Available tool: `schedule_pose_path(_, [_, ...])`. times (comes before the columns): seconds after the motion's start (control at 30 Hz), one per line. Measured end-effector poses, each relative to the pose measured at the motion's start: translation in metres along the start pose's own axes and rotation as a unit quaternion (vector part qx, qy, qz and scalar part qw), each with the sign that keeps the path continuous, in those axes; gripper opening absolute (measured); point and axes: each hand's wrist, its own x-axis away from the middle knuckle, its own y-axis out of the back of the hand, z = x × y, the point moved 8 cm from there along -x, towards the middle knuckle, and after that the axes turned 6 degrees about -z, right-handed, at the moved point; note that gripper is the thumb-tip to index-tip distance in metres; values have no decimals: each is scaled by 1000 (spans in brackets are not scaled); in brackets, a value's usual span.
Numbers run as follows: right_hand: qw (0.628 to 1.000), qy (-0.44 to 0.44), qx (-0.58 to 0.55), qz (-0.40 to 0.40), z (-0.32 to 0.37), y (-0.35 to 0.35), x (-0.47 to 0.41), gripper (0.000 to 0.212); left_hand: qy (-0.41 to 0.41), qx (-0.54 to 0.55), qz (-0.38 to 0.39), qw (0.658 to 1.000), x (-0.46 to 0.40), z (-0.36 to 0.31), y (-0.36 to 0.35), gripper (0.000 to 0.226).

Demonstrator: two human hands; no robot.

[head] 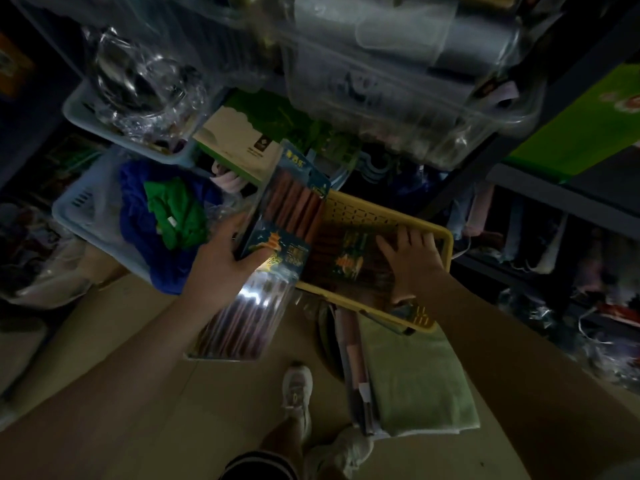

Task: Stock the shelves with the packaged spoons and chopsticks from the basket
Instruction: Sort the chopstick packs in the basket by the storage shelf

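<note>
A yellow plastic basket point(445, 237) sits on the floor in front of the shelves, with packaged chopsticks point(346, 258) lying inside it. My left hand point(221, 265) grips a long clear pack of brown chopsticks point(291, 209) around its middle, holding it slanted above the basket's left end. More clear packs point(242, 320) show below that hand. My right hand point(412, 261) reaches into the basket, fingers spread and bent over the packs there; whether it grips one is unclear.
Pale blue baskets point(79, 209) with blue and green cloth stand at the left. Clear plastic tubs point(398, 98) and glassware point(138, 81) fill the shelves above. A green folded towel point(412, 379) lies on the floor by my feet point(298, 389). Dark shelf frames point(540, 109) rise at right.
</note>
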Motion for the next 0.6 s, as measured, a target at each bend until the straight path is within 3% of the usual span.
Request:
schedule_pose_path(0.17, [986, -22, -161, 36, -33, 20, 21, 114, -63, -14, 54, 996, -4, -15, -3, 51])
schedule_pose_path(0.27, [946, -67, -310, 72, -63, 17, 63, 112, -63, -24, 56, 996, 5, -28, -1, 60])
schedule_pose_path(0.4, [756, -110, -638, 98, -84, 8, 146, 95, -85, 13, 60, 994, 29, -72, -8, 64])
schedule_pose_path(0.53, [613, -150, -775, 40, -108, -8, 226, 80, -146, 35, 71, 986, 59, -135, -28, 55])
schedule_pose_path(0.6, [529, -167, -832, -10, -125, -22, 259, 103, -166, 55, 89, 980, 77, -165, -44, 52])
